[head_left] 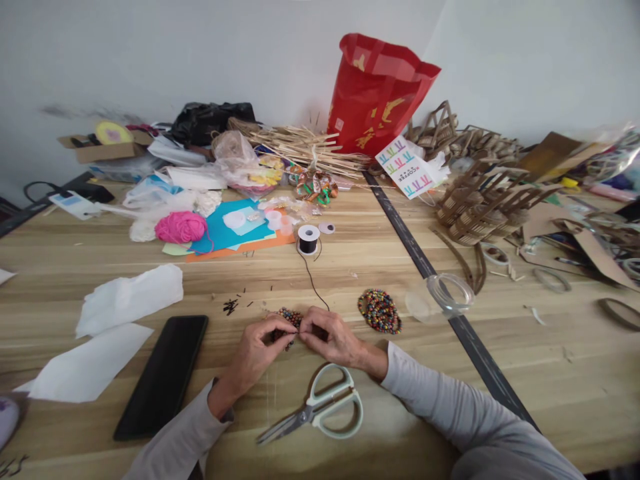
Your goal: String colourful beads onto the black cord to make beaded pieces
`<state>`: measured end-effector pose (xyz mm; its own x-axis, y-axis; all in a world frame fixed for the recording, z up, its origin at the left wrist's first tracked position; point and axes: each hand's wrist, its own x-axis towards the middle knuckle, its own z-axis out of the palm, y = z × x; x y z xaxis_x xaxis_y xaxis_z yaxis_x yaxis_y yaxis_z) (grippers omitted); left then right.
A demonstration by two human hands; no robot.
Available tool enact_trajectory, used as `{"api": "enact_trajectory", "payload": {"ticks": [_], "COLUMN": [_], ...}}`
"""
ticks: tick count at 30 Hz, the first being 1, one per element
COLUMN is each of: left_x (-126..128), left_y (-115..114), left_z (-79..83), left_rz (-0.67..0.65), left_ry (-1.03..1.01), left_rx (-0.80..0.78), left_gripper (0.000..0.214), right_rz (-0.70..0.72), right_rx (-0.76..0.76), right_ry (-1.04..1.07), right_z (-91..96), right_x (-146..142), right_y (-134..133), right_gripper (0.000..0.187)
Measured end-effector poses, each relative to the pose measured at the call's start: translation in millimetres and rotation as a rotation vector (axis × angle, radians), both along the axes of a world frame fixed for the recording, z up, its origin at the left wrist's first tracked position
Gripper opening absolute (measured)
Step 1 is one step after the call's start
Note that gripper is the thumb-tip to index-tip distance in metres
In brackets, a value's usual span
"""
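My left hand (pixel 260 348) and my right hand (pixel 331 337) meet fingertip to fingertip over the table, each in a pinch. Between them is what looks like the black cord (pixel 314 283), which runs back to a white spool (pixel 309 239). Dark multicoloured beads (pixel 289 317) show behind and below the fingers, partly hidden by them. Whether the beads hang on the pinched cord is hidden. Right of my right hand lies a coiled pile of colourful bead strings (pixel 379 311). Scissors with pale green handles (pixel 334 400) lie just below both hands, blades toward the lower left.
A black phone (pixel 163 377) and white paper pieces (pixel 130 297) lie at left. Short black cord scraps (pixel 231 306) are beyond my left hand. Pink yarn (pixel 181 227), a red bag (pixel 380 93) and small woven baskets (pixel 480 210) stand farther back. A clear tape roll (pixel 450 293) is at right.
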<state>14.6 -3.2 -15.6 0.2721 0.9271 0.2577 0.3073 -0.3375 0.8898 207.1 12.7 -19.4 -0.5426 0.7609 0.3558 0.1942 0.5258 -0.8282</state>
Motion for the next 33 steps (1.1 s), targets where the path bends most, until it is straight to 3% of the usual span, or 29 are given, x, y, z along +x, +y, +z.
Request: {"api": "enact_trajectory", "payload": {"ticks": [33], "left_x": [-0.1], "left_y": [-0.9], "left_z": [-3.8], "left_rz": [0.025], "left_ry": [0.007], "left_rx": [-0.056], "left_gripper": [0.007], "right_rz": [0.009], "right_rx": [0.060], "right_ry": [-0.005], "right_z": [1.6], "right_x": [-1.0], "right_y": [0.3], "right_gripper": [0.010]}}
